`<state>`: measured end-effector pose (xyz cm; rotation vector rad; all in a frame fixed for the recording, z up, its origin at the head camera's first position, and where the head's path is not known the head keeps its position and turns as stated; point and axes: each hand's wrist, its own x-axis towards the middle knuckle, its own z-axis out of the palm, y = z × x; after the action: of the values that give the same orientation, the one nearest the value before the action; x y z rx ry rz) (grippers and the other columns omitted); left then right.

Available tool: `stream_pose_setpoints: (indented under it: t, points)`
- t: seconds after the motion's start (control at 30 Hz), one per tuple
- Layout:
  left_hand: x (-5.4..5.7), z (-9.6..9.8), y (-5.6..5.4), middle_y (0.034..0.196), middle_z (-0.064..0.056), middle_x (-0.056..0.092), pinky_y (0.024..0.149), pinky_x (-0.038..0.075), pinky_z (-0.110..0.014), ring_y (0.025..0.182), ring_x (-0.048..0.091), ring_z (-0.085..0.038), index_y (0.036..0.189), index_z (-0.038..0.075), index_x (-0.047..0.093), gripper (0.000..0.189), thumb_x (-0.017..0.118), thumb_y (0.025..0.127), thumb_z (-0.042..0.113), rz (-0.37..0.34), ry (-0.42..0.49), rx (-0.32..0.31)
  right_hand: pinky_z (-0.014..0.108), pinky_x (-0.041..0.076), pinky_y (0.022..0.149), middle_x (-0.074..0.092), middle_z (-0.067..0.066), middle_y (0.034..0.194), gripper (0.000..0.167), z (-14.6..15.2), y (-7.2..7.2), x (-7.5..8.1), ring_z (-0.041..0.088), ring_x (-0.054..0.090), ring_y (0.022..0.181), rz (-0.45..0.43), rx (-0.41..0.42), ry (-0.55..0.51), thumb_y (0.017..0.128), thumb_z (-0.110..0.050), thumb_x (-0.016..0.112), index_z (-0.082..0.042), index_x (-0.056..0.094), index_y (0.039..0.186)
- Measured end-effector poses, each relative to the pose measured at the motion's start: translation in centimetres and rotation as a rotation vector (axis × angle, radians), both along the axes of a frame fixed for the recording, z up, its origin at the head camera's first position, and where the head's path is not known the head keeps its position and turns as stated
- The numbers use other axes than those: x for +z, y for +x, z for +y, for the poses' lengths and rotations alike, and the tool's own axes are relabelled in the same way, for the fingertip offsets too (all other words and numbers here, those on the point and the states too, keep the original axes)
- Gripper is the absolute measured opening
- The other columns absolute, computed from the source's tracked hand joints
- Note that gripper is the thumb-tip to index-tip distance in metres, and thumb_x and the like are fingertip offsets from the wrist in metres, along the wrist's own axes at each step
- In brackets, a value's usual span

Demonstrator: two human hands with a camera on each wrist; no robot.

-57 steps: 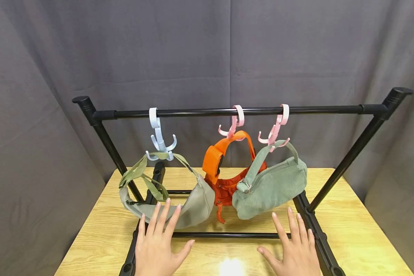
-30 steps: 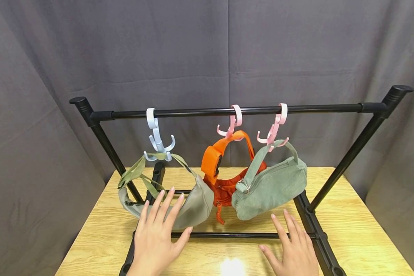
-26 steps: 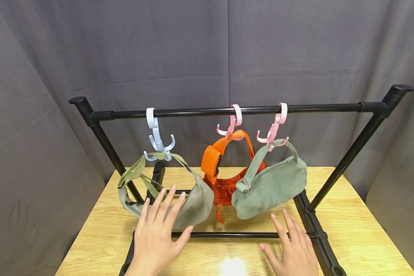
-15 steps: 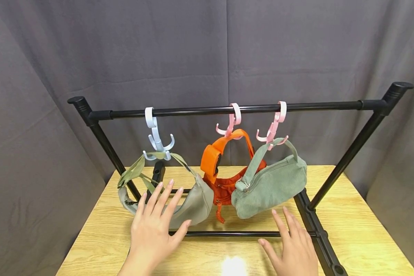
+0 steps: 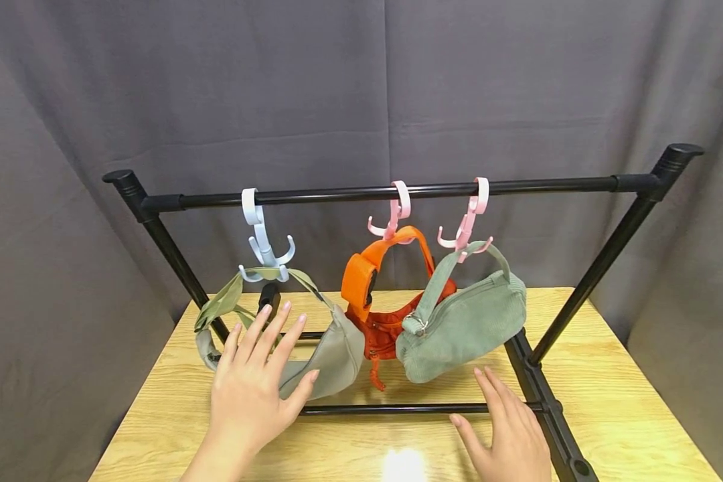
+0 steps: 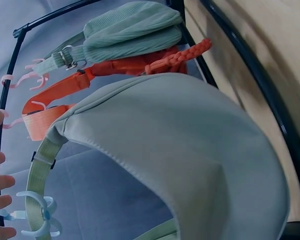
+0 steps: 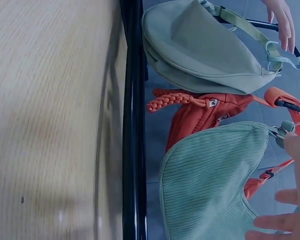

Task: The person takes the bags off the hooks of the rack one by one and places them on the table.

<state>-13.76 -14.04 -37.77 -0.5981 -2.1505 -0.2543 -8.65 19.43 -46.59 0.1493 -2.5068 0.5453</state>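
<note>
My left hand (image 5: 250, 388) is spread with straight fingers in front of the grey-green bag (image 5: 336, 358), overlapping it in the head view and holding nothing. That bag hangs by its olive strap from a light blue hook (image 5: 264, 248). My right hand (image 5: 509, 428) hovers with extended fingers below and in front of the green corduroy bag (image 5: 466, 325), also with nothing in it. The corduroy bag hangs from a pink hook (image 5: 466, 224). Between the two bags, an orange-red bag (image 5: 381, 335) hangs from another pink hook (image 5: 394, 214), partly hidden by its neighbours.
A black rack stands on a wooden table (image 5: 626, 388), its top bar (image 5: 328, 195) carrying the hooks. A lower bar (image 5: 397, 408) crosses in front of the bags, and a black foot (image 5: 548, 408) runs along the right. Grey curtains (image 5: 277, 80) enclose the back and sides.
My left hand has moved up and to the left, further over the grey-green bag. My right hand has stayed nearly in place, its fingers closer together. The view has shifted slightly; the bags hang as before.
</note>
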Motion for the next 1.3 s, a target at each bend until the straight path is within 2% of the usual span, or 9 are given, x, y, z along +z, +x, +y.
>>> stream_pose_setpoints:
  t: [0.17,0.27,0.53,0.9,1.1,1.3]
  points:
    - [0.9,0.0,-0.6,0.143,-0.006,0.054,0.102,0.038,-0.058,0.127,0.053,-0.033,0.136,0.015,0.06,0.056,0.043,0.098,0.052,0.088,0.029,-0.034,0.057,0.047,0.089,0.059,0.015,0.133,0.071,0.0,0.0,-0.3,0.039,0.06,0.112,0.029,0.006,-0.013,0.081,-0.037,0.081,-0.01,0.052,0.14]
    - [1.3,-0.1,-1.0,0.141,-0.006,0.057,0.099,0.041,-0.057,0.124,0.055,-0.032,0.134,0.013,0.062,0.054,0.044,0.097,0.049,0.114,0.033,-0.05,0.056,0.05,0.085,0.062,0.014,0.129,0.07,0.1,0.0,-0.5,0.037,0.063,0.107,0.038,0.011,-0.02,0.079,-0.036,0.082,-0.01,0.054,0.138]
    - [2.5,-0.3,-1.4,0.14,-0.006,0.058,0.101,0.04,-0.054,0.125,0.054,-0.031,0.134,0.013,0.062,0.055,0.043,0.097,0.049,0.091,0.057,-0.077,0.053,0.054,0.08,0.067,0.012,0.123,0.067,-0.2,0.2,-0.8,0.035,0.067,0.102,0.0,0.021,-0.022,0.077,-0.032,0.084,-0.008,0.057,0.134]
    - [4.6,0.3,-2.1,0.134,-0.006,0.062,0.101,0.04,-0.052,0.123,0.056,-0.031,0.13,0.011,0.065,0.05,0.045,0.098,0.045,0.128,0.077,-0.119,0.051,0.055,0.079,0.07,0.01,0.116,0.064,-0.7,0.2,-0.8,0.032,0.068,0.098,-0.017,-0.013,-0.024,0.077,-0.034,0.084,-0.009,0.061,0.132]
    - [5.0,0.1,-2.2,0.132,-0.006,0.063,0.098,0.042,-0.055,0.121,0.057,-0.031,0.129,0.012,0.065,0.049,0.046,0.098,0.044,0.132,0.058,-0.117,0.051,0.055,0.077,0.071,0.009,0.114,0.063,-0.7,0.4,-0.8,0.032,0.069,0.095,-0.044,-0.026,-0.032,0.078,-0.035,0.083,-0.01,0.061,0.132]
    - [5.4,-0.4,-2.3,0.129,-0.006,0.065,0.096,0.044,-0.055,0.118,0.059,-0.031,0.127,0.011,0.066,0.049,0.047,0.096,0.043,0.149,0.044,-0.12,0.051,0.056,0.075,0.072,0.01,0.11,0.063,-0.8,0.6,-0.9,0.032,0.069,0.093,-0.024,-0.02,-0.033,0.076,-0.034,0.084,-0.009,0.062,0.13]
